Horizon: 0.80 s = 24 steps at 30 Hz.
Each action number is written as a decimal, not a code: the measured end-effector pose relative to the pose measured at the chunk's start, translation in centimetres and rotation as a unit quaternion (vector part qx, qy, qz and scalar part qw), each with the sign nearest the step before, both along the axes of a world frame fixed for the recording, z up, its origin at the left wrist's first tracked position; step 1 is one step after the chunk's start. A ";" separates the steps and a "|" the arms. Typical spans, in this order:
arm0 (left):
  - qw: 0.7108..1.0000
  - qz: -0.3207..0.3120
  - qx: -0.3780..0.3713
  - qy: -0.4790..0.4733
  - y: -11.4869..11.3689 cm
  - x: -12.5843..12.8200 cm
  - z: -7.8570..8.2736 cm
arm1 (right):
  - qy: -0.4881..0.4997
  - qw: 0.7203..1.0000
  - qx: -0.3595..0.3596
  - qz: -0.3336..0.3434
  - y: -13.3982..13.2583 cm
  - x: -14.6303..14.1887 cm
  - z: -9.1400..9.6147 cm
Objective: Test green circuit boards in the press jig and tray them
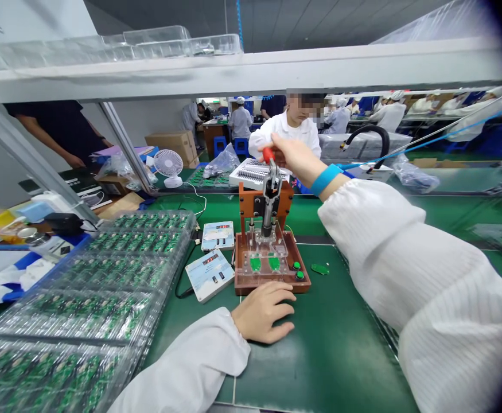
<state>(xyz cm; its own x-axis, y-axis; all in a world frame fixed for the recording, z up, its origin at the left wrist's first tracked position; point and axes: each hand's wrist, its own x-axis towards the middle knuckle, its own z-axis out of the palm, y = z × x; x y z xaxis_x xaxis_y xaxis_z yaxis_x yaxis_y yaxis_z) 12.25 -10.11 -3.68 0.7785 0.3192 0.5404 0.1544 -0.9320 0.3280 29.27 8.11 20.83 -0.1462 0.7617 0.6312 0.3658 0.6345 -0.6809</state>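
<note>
My right hand, with a blue band at the wrist, is closed round the red handle of a toggle clamp. The clamp tops a test fixture with an orange frame and a brown base. Two small green circuit boards lie side by side in the fixture's clear plate. My left hand rests on the green mat at the fixture's front edge, fingers spread, holding nothing. Right of the base lies another loose green circuit board. Two green buttons sit on the base's right side.
Clear trays of circuit boards fill the left side. Two meter boxes with red digits stand left of the fixture, wired by cables. A white fan is behind. A shelf crosses overhead. A co-worker faces me across the bench.
</note>
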 end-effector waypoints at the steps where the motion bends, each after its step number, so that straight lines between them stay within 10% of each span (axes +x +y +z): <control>1: 1.000 0.002 -0.001 -0.009 0.0 0.0 0.0 | 0.002 1.000 0.009 0.003 -0.8 -0.6 0.7; 5: 1.000 0.004 0.000 -0.026 0.0 0.1 0.1 | 0.008 0.990 0.139 -0.037 -7.7 -1.9 1.7; 11: 1.000 0.002 -0.004 -0.011 0.0 0.3 -0.2 | -0.018 0.974 0.209 -0.082 -17.0 -2.8 -2.4; 24: 1.000 0.011 -0.013 0.001 0.1 0.5 -0.5 | -0.004 0.991 0.135 -0.016 -18.8 -2.4 -9.8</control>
<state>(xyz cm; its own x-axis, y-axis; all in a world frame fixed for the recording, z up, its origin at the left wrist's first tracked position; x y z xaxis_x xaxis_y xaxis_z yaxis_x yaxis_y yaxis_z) 12.71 -10.02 -4.15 0.7722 0.3498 0.5304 0.1749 -0.9196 0.3518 26.85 -10.67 11.06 -0.1303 0.5695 0.8116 0.3929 0.7813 -0.4851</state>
